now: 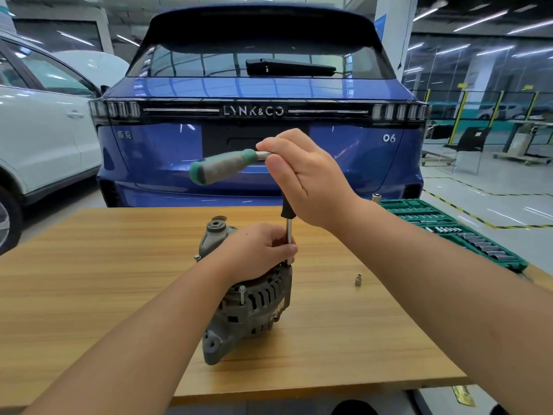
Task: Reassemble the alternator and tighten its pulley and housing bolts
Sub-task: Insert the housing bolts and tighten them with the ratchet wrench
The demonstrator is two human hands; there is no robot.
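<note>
A grey alternator (pixel 254 307) stands on the wooden table (pixel 89 280), pulley end (pixel 217 227) toward the far side. My left hand (pixel 260 250) rests on top of its housing, fingers curled round the thin steel extension bar (pixel 289 235) that stands upright on a housing bolt. My right hand (pixel 302 178) grips the head of a ratchet above the bar; its green and grey handle (pixel 221 166) sticks out to the left. A long housing bolt (pixel 241 293) pokes up on the near side, and another bolt head (pixel 197 257) shows at the left.
A loose small socket (pixel 358 279) stands on the table right of the alternator. An open green socket set case (pixel 449 229) lies at the table's right edge. A blue car (pixel 260 115) is parked right behind the table, a white car (pixel 39 130) to the left.
</note>
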